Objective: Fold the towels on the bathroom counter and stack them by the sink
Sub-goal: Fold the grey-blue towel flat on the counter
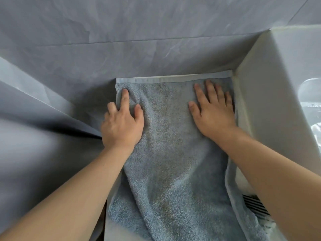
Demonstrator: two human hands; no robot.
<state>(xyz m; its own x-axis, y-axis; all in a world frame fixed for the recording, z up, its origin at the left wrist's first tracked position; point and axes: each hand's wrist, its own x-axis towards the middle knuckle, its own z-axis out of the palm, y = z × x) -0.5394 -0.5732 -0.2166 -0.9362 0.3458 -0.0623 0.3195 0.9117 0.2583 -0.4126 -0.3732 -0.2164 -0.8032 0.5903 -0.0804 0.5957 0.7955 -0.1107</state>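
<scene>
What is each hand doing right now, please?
Left hand: open, fingers pressing on the towel.
Right hand: open, flat on the towel.

Two bare forearms are seen, no sleeve reaching wrist or forearm, and the left hand (122,124) and right hand (212,111) are shown ungloved, nails kept short.

- A wall (121,23) of large grey marble-look tiles with pale veining runs along the table's far edge, crossed by thin grout lines.
- A second grey tiled wall (26,101) closes in on the left, meeting the first in a corner.
- A white sink (278,75) rises at the table's right edge.
- Soft, even light, faint sheen on the tiles.
- A dark slatted vent (253,205) shows low at the right.
</scene>
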